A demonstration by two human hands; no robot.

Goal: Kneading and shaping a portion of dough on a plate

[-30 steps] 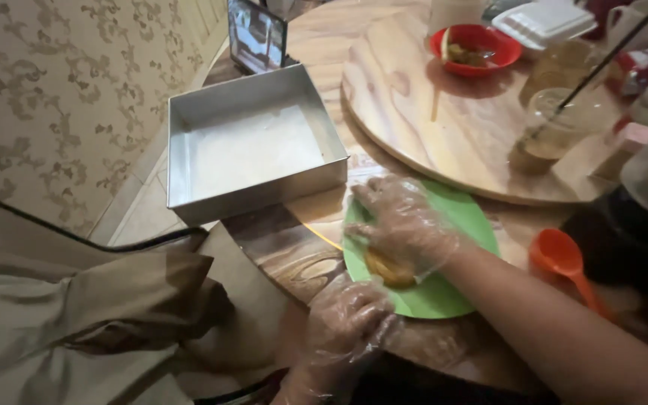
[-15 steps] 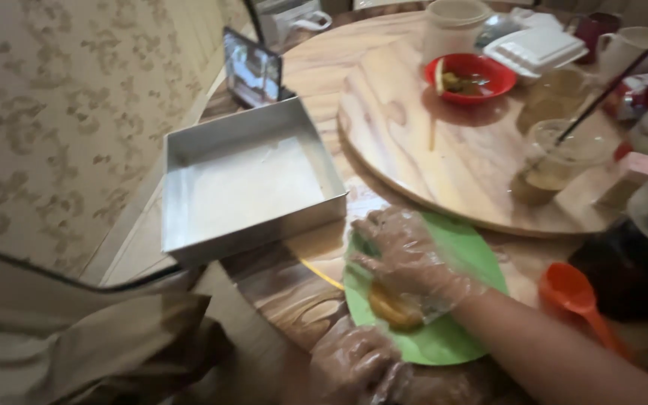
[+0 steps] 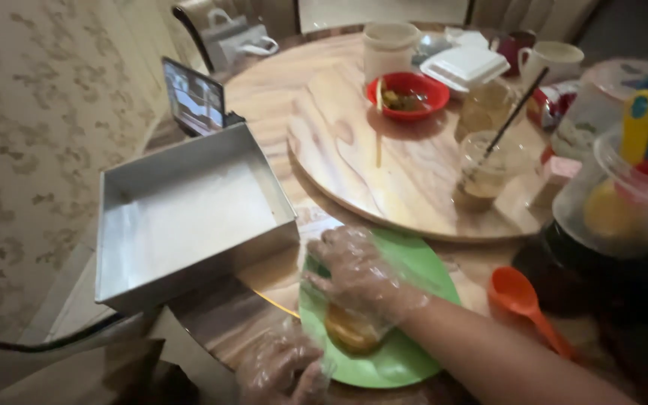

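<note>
My right hand, in a clear plastic glove, presses down on a golden-brown lump of food lying on a green plate. My left hand, also gloved, hangs at the table's near edge just left of the plate, fingers curled with nothing seen in them. A square metal tray with a pale layer inside stands to the left of the plate.
An orange spoon lies right of the plate. On the wooden turntable stand a red bowl, a glass with a straw, cups and a white box. A phone stands behind the tray. A lidded plastic container sits at right.
The camera has tilted up and moved closer, showing more of the table. My right hand stays on the food on the plate; my left hand has dropped toward the bottom edge.
</note>
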